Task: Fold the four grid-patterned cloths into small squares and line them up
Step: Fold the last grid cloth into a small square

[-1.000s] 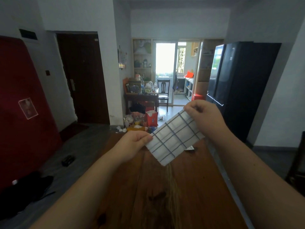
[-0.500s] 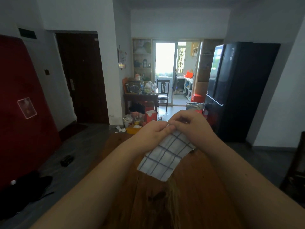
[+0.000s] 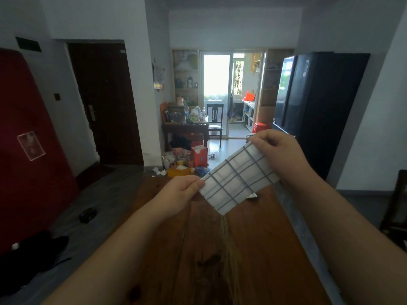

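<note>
We hold one grid-patterned cloth (image 3: 237, 180), folded to a tilted rectangle, in the air above the far half of the wooden table (image 3: 220, 256). Our left hand (image 3: 182, 194) pinches its lower left corner between thumb and fingers; our right hand (image 3: 278, 153) pinches its upper right corner. Beyond the table stand a black refrigerator (image 3: 312, 106) and a dark door (image 3: 105, 102).

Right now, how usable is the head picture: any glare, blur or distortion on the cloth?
Head view: the balcony door is blown out; the room is dim; the grid-patterned cloth, pinched between left hand and right hand, shows clear lines; walls bow at the wide-angle edges; the forearms look soft.
</note>
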Tool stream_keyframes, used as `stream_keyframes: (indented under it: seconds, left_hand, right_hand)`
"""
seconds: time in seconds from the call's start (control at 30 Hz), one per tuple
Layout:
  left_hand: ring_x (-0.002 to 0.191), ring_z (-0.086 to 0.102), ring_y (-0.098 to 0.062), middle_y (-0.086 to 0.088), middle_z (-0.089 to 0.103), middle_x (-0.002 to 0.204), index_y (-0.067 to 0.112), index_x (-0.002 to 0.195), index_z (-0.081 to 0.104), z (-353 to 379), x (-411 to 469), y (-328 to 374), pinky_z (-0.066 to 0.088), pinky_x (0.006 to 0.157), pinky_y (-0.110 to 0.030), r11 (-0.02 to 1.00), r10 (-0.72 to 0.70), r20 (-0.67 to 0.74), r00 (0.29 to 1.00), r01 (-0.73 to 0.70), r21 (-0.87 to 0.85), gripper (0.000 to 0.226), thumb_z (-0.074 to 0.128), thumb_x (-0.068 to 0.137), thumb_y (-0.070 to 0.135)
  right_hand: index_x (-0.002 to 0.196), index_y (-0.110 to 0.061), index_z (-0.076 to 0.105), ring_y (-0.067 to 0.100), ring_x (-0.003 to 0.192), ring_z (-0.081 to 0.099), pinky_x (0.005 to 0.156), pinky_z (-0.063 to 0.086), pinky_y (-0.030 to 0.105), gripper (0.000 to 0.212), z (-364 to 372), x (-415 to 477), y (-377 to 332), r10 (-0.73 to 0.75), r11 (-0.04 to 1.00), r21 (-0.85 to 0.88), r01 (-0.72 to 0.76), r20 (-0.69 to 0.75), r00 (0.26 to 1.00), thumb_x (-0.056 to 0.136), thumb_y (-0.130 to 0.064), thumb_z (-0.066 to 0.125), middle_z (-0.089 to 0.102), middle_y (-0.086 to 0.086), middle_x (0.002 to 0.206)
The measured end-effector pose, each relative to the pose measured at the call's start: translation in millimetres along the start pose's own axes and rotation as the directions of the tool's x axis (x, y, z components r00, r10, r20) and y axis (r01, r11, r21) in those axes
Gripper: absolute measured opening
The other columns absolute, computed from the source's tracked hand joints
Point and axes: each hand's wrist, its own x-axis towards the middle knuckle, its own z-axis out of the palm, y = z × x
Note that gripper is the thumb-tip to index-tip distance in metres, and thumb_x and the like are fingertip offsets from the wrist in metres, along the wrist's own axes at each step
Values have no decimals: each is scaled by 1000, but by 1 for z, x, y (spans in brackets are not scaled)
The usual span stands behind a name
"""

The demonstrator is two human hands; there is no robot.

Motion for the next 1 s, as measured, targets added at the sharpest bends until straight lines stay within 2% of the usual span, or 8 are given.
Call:
stream_keyframes:
  seconds: [0.13,0.2,0.3,0.43,0.6,0.77,0.9,1.0]
  left_hand:
    - [81,63,-2,9,66,84,31,92,68,-11,-2,-4,45,73,-18,999,-38,20,999,38,3,26,46,105,34]
    - [89,61,7,17,66,95,36,108,67,-16,0,-4,44,77,-15,1000,-19,64,998,18,26,21,47,105,37]
    - [104,58,15,26,64,114,39,132,59,-21,5,3,45,81,-9,1000,18,53,998,-17,-4,32,55,101,38]
    - [97,62,12,20,68,109,36,125,66,-17,19,24,45,69,-5,999,42,-49,998,-43,-13,27,62,98,34]
    - [105,61,-3,13,70,110,32,117,72,-8,35,32,50,86,-24,998,9,-73,997,-5,64,21,64,97,30]
    - [96,66,-9,9,72,100,37,96,71,1,40,35,59,83,-33,999,-25,-147,989,29,31,14,64,97,25]
    - [93,70,-14,2,74,101,26,108,75,0,42,39,60,76,-29,997,-67,-140,988,59,-56,17,64,98,19]
    - [91,68,-12,0,74,101,24,105,77,0,43,43,56,67,-22,995,-73,-146,987,63,-74,15,66,96,18]
  right_hand:
    - [84,-22,73,12,88,61,72,42,25,13,5,1,-3,2,1000,11,-2,36,999,94,-21,65,69,-5,91]
    - [86,-22,74,11,87,61,72,43,21,11,8,1,-5,-14,1000,-10,14,64,998,94,-21,66,69,-4,92]
    - [86,-24,74,6,83,60,70,43,17,11,11,0,-10,-24,999,-19,26,100,995,93,-21,67,70,-5,90]
    - [81,-27,72,8,83,62,72,46,15,14,16,-2,-12,-73,997,-11,75,120,990,91,-17,70,72,-3,90]
    - [86,-21,72,2,78,59,66,42,3,9,16,-4,-12,-94,995,-35,98,109,990,90,-13,70,71,-1,91]
    - [85,-18,74,12,84,64,75,50,19,6,15,-9,-8,-133,986,-78,147,161,978,89,-15,71,72,-1,88]
    - [87,-19,75,9,82,64,76,52,21,4,16,-17,-10,-161,979,-85,185,231,960,88,-16,72,71,-6,86]
    - [87,-22,74,7,81,65,76,53,22,6,17,-24,-10,-166,977,-88,196,267,949,87,-16,73,71,-8,83]
